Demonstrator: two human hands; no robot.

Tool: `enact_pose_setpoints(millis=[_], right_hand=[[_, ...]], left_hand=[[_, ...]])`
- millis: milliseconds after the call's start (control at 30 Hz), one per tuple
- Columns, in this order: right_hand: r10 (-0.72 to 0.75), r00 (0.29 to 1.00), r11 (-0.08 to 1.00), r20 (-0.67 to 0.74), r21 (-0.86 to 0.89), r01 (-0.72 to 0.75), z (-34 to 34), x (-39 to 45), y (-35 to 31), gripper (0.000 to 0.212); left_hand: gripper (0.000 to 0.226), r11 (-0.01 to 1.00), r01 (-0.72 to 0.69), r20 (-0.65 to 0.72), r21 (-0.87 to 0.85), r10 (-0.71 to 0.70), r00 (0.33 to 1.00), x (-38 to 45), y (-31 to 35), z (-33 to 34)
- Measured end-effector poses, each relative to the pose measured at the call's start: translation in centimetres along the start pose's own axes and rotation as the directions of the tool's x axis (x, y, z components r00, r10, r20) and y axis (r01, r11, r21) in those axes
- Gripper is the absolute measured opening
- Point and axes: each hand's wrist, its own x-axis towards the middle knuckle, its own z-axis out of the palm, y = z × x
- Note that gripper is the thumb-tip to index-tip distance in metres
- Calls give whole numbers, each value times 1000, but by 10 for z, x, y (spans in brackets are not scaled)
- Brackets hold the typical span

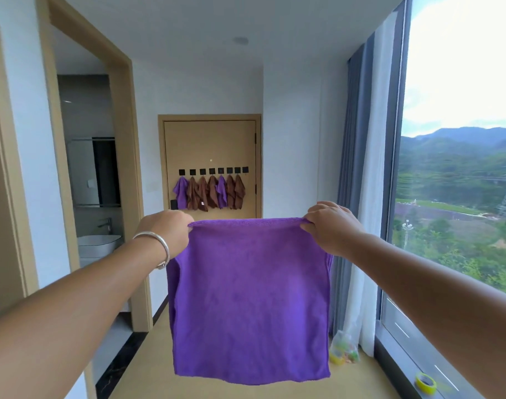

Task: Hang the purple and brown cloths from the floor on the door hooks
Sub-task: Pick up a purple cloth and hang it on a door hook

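Two hands pinch one purple cloth [250,300] by its top corners, so it hangs flat and square at centre frame. Bare floor [148,367] stretches ahead to the door hooks [213,171], the far-right one empty. Left hand [166,230] and right hand [330,226] are clamped on the cloth, arms outstretched.
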Motion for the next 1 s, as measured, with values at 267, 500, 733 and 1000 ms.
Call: enact_pose_setpoints(millis=[267, 500, 733, 1000], right_hand=[[7, 1000, 999, 2, -48, -7, 23, 29, -26, 39], [-24, 1000, 998, 5, -58, 24, 70, 90, -32, 40], [-42, 999, 997, -12, -68, 41, 136, 178, -11, 42], [-52, 997, 998, -50, -43, 50, 197, 291, 23, 40]], left_hand=[[35, 992, -48, 41, -118, 53, 998, 20, -42, 33], [37, 997, -31, 50, -76, 35, 998, 59, -65, 89], [38, 997, -17, 45, -69, 20, 999, 138, -75, 153], [36, 999, 9, 26, -46, -8, 1000, 243, -78, 214]])
